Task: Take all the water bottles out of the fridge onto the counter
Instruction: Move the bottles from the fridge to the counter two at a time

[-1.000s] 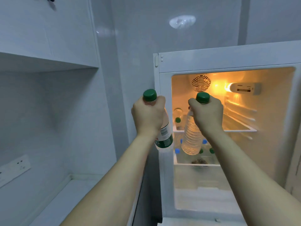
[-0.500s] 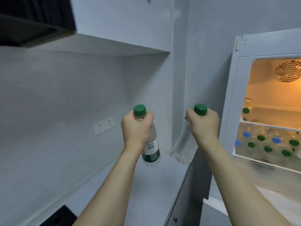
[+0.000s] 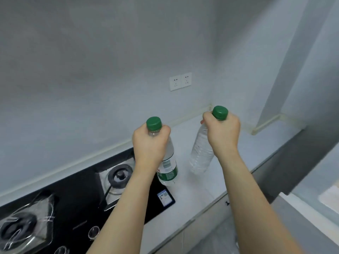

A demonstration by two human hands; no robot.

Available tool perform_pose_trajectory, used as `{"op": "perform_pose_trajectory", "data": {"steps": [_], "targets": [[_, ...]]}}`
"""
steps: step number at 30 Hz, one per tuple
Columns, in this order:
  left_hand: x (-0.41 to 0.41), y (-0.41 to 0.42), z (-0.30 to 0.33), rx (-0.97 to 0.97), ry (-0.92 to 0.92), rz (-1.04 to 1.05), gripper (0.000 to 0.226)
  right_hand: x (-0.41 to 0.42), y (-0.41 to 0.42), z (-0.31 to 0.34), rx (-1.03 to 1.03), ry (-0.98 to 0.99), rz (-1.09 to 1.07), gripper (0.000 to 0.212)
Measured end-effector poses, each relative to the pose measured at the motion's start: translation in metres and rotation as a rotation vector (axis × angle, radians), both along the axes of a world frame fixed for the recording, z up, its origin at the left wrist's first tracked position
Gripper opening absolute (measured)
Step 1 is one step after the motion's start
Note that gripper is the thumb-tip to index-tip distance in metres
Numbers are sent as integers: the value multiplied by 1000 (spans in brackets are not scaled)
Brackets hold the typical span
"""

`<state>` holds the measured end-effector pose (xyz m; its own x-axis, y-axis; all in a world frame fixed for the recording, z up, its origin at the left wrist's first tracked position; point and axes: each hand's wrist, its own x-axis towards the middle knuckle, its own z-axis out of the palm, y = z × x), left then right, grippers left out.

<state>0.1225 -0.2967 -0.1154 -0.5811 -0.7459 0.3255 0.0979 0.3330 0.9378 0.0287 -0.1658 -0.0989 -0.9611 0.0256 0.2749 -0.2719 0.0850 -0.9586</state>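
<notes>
two bottles are hanging over the white table [image 3: 205, 187], the fridge having left view since the earlier frame: left grip [image 3: 149, 143] is clenching the labelled bottle [image 3: 167, 167] beside the black stove [image 3: 73, 198]; right grip [image 3: 222, 133] is clenching the unlabelled, tilted bottle [image 3: 200, 153].

A clear plastic labelled bottle [image 3: 167, 162], its green-and-white wrapper glossy, and a clear ribbed plastic bare bottle [image 3: 200, 153], both topped with ridged green plastic caps; the pale countertop [image 3: 238, 162] looks smooth and faintly shiny. The gas hob [image 3: 73, 195] shows glossy black glass around a brushed metal tray [image 3: 110, 180] and dark matt burner [image 3: 120, 176]; the left burner [image 3: 20, 226] wears crinkled clear film; wall sockets [image 3: 180, 81] are smooth white plastic.
</notes>
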Motion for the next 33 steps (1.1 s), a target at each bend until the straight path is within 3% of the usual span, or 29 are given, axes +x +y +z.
{"op": "perform_pose_trajectory", "data": {"steps": [8, 17, 33], "targets": [[108, -17, -40, 36, -137, 248, 21, 75, -50, -59, 88, -135, 344, 41], [215, -46, -31, 13, -97, 407, 24, 167, -97, -47, 76, -93, 536, 41], [534, -121, -18, 26, -23, 685, 22, 465, -212, -33, 109, -14, 838, 29]]}}
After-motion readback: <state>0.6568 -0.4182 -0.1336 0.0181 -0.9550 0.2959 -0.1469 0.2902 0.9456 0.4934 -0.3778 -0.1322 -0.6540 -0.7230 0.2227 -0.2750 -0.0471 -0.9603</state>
